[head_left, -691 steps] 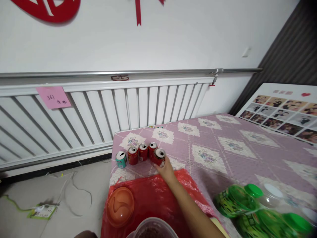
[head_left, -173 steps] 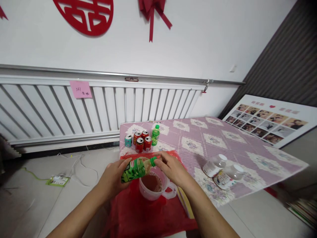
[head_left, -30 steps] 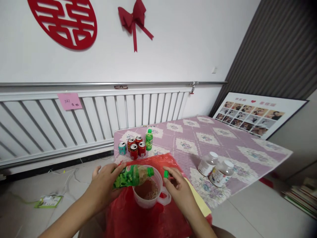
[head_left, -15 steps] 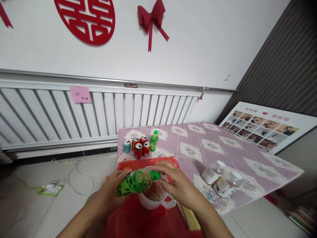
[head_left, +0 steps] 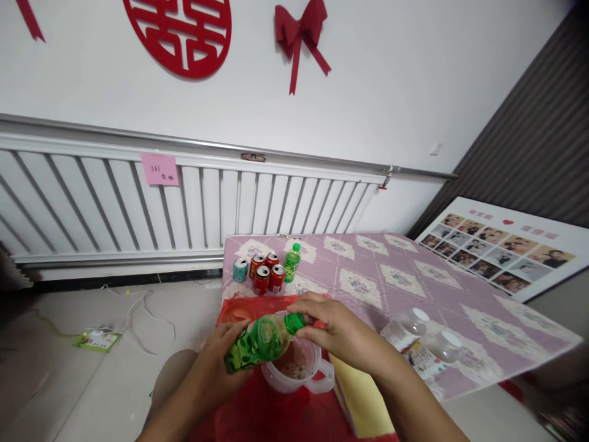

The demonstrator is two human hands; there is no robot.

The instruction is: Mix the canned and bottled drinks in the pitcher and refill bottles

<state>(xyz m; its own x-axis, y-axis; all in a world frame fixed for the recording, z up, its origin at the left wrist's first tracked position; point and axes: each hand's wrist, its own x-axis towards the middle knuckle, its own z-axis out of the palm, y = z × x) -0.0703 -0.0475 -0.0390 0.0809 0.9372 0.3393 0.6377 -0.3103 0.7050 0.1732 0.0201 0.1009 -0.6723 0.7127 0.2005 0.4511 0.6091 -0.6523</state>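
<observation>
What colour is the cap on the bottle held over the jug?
Green; the cap shows best in the head view.

R grip (head_left: pixel 334 326) pt-hides btl cap (head_left: pixel 294 321); red emblem (head_left: pixel 180 29) cut off @ top.

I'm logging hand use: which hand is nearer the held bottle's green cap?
Right: the right hand is on the cap; the left hand is farther off, around the bottle's body.
</observation>
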